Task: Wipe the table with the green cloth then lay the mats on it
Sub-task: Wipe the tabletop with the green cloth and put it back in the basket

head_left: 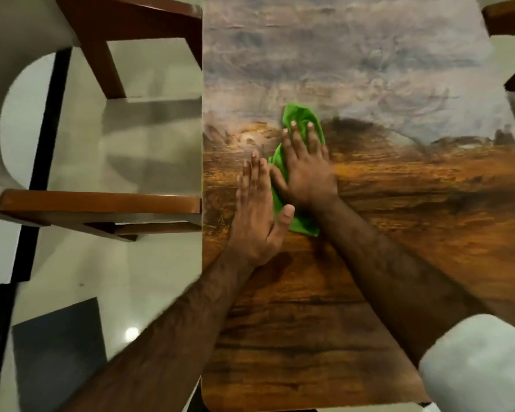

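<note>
Right hand (pixel 305 171) flat, fingers straight, pressing green cloth (pixel 299 114) onto table (pixel 399 203), mid-surface, nearer left edge. Left hand (pixel 254 215) also flat, holding nothing, on bare wood just beside cloth, thumb at cloth's edge. I read step as wiping; mats not yet laid. Next, I judge: sweep cloth across whole top under steady palm pressure, then fetch mats. Count: one cloth, one table, two hands, no mats on table. Dark flat sheet (pixel 57 352) on floor; cannot tell if it is mat.

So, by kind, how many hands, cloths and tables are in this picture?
Hands: 2, the left hand and the right hand
Green cloth: 1
Table: 1
Total: 4
</note>
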Demonstrator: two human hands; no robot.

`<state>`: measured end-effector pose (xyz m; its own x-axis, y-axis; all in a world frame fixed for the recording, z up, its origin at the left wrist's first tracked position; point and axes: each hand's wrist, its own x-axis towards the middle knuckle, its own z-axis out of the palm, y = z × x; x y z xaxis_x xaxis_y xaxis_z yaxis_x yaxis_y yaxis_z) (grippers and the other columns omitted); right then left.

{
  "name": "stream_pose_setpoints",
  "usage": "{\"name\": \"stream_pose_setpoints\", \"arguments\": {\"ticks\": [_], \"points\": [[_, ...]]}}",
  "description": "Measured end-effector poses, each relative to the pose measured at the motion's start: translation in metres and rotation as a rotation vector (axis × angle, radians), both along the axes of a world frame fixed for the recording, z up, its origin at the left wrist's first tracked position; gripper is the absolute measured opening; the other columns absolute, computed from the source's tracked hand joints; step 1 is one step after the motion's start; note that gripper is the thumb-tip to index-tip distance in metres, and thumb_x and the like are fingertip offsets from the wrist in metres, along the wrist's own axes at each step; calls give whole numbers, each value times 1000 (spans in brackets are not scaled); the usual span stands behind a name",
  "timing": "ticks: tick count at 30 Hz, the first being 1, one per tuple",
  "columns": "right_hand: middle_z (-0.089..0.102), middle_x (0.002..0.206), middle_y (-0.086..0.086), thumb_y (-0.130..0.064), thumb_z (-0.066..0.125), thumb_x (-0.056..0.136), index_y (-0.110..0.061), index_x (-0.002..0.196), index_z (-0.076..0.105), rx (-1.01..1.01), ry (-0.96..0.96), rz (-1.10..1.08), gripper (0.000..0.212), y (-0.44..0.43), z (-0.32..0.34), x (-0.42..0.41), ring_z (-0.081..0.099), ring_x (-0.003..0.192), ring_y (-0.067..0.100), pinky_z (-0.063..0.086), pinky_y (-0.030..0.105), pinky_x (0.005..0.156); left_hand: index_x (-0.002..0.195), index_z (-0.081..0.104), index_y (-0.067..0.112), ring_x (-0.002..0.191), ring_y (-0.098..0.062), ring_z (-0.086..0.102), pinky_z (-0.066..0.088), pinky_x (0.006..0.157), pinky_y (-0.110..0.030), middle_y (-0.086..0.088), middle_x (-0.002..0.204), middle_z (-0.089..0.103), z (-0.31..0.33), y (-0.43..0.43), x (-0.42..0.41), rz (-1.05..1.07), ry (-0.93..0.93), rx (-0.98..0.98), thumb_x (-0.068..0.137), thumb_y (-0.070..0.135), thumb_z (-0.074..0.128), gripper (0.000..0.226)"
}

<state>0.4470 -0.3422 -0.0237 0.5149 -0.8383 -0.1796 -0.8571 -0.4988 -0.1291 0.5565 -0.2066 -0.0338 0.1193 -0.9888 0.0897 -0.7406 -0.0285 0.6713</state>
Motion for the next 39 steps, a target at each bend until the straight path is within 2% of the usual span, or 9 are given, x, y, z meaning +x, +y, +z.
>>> {"name": "stream_pose_setpoints", "arguments": {"ticks": [5, 9, 13, 18, 21, 24, 28, 31, 39], "points": [[-10, 186, 3, -66, 31, 105, -21, 178, -1, 56, 55, 257, 91, 70, -1, -16, -13, 171, 34, 19, 56, 135, 174, -1, 3, 170, -27, -15, 0, 138, -55, -12, 184, -13, 3, 0, 16, 37, 59, 52, 112, 61, 23, 89], [1, 186, 2, -71, 26, 107, -21, 178, 11, 32, 25, 198, 88, 77, 3, -46, -6, 172, 32, 30, 59, 129, 175, -2, 7, 170, -23, -13, 8, 137, -53, -10, 184, -13, -2, 5, 36, 27, -75, 159, 109, 74, 19, 96], [5, 186, 4, -73, 27, 108, -18, 177, 16, 2, 23, 41, 89, 36, -1, -5, -2, 172, 33, 28, 62, 129, 175, -4, 6, 170, -22, -15, 7, 138, -51, -9, 184, -16, -1, 12, 48, -14, -48, 151, 108, 75, 26, 101], [-1, 186, 4, -72, 20, 106, -19, 178, 8, 58, -11, 128, 90, 18, -4, 69, -6, 171, 35, 20, 64, 131, 173, -8, 3, 170, -25, -15, 11, 138, -54, -14, 183, -18, 5, 13, 63, 82, -45, 157, 105, 81, 25, 109], [6, 186, 2, -68, 32, 109, -21, 178, 11, 170, -216, 193, 85, 20, -1, 64, -6, 172, 29, 16, 60, 136, 173, -10, 4, 170, -25, -14, 12, 137, -56, -13, 183, -19, 7, 14, 69, 103, 1, 145, 105, 80, 24, 108], [24, 183, 8, -49, 44, 114, -20, 176, 23, 151, -450, 68, 72, 13, 12, 23, 13, 171, 30, 19, 56, 137, 175, -3, 5, 171, -28, -12, 11, 136, -58, -12, 184, -14, 8, 9, 66, 72, -172, 168, 105, 80, 19, 105], [40, 174, 18, -43, 42, 110, -8, 167, 42, -82, -271, -157, 67, -9, 10, -63, 36, 161, 40, 36, 61, 127, 177, 4, 15, 170, -33, -14, 3, 135, -62, -9, 185, -10, 4, -25, 42, -12, -451, 224, 104, 82, 24, 101], [35, 177, 17, -50, 38, 110, -7, 168, 40, -85, -137, -177, 72, -17, -2, -106, 29, 164, 38, 35, 64, 126, 177, 0, 24, 170, -34, -13, 3, 135, -61, -6, 185, -11, -4, -57, 27, 12, -469, 236, 107, 75, 24, 90], [26, 181, 14, -50, 35, 114, -6, 169, 39, -111, -159, -109, 71, -17, -19, -122, 13, 171, 30, 26, 56, 133, 176, 20, 23, 170, -34, 14, 15, 136, -57, -7, 184, 15, -8, -157, 90, 264, -504, 255, 111, 56, 24, 73]]}}
